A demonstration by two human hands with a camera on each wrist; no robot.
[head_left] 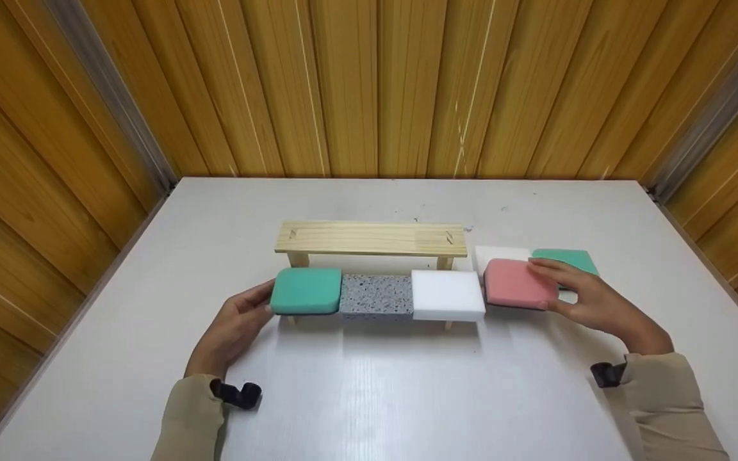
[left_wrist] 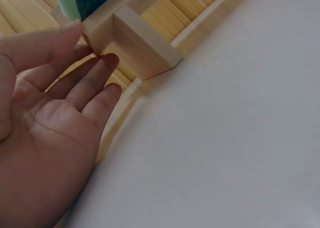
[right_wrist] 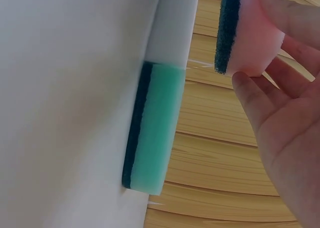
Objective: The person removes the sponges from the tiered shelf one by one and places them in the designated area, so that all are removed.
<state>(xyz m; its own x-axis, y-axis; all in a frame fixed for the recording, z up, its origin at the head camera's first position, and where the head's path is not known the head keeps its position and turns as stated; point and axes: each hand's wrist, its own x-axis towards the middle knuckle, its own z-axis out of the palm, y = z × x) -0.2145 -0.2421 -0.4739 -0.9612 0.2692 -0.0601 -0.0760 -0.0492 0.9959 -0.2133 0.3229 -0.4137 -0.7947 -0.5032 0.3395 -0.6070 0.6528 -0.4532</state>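
In the head view, a green sponge (head_left: 307, 291), a grey speckled block (head_left: 377, 296) and a white sponge (head_left: 448, 294) lie side by side on a low wooden stand (left_wrist: 140, 46). My left hand (head_left: 237, 326) is at the stand's left end; its thumb touches the end beside the green sponge and its fingers are extended, as the left wrist view shows. Between thumb and fingers, my right hand (head_left: 593, 304) holds a pink sponge (head_left: 517, 283) with a dark scouring layer underneath. The pink sponge is raised above the table, just right of the white one.
Behind the row stands a second wooden stand (head_left: 369, 238) with a bare top. On the table (head_left: 369, 397), behind my right hand, lie another green sponge (head_left: 567, 257) and a white sponge (head_left: 500, 251), partly hidden. Wood-patterned walls (head_left: 343, 89) border the table.
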